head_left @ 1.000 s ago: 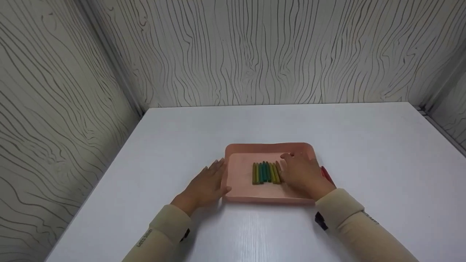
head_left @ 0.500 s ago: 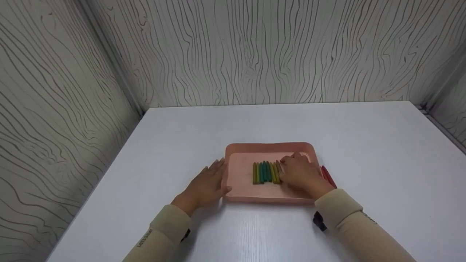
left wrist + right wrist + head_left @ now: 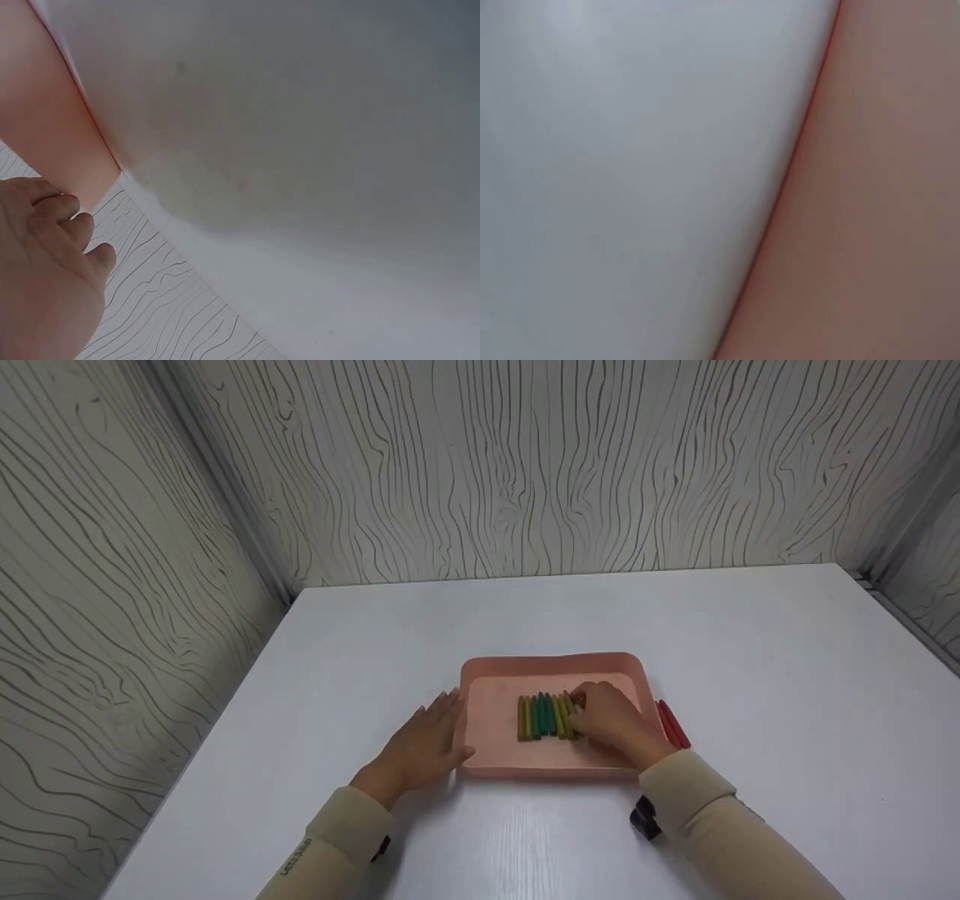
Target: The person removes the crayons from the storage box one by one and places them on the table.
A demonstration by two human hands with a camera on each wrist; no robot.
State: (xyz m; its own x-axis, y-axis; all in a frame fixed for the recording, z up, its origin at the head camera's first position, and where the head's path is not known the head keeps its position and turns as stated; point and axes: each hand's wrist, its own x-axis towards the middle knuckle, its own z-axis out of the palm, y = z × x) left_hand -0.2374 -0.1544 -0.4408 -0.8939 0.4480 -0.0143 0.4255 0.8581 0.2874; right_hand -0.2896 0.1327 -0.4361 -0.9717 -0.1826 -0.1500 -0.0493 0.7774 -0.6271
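A shallow pink tray point(image 3: 495, 754) lies on the white table in the head view. Inside it, several crayons point(image 3: 544, 716) lie side by side in a row, yellow, green and brownish. My right hand point(image 3: 611, 724) reaches into the tray at the row's right end. Its thumb and forefinger are bent and pinch the end crayon point(image 3: 569, 706), which they partly hide. My left hand point(image 3: 420, 746) rests against the tray's left wall with straight fingers; in the left wrist view, the left hand point(image 3: 45, 262) shows beside the pink wall point(image 3: 60, 127).
Red crayons point(image 3: 673, 725) lie on the table just outside the tray's right wall, partly behind the right wrist. The white table point(image 3: 390, 637) extends round the tray. Wood-grain panels point(image 3: 480, 472) stand behind and at both sides. Only table and pink wall point(image 3: 870, 210) show in the right wrist view.
My right thumb and forefinger have drawn in to the end of the crayon row, and the hand has shifted slightly left. More of the red crayons shows. My left hand stays at the tray's side.
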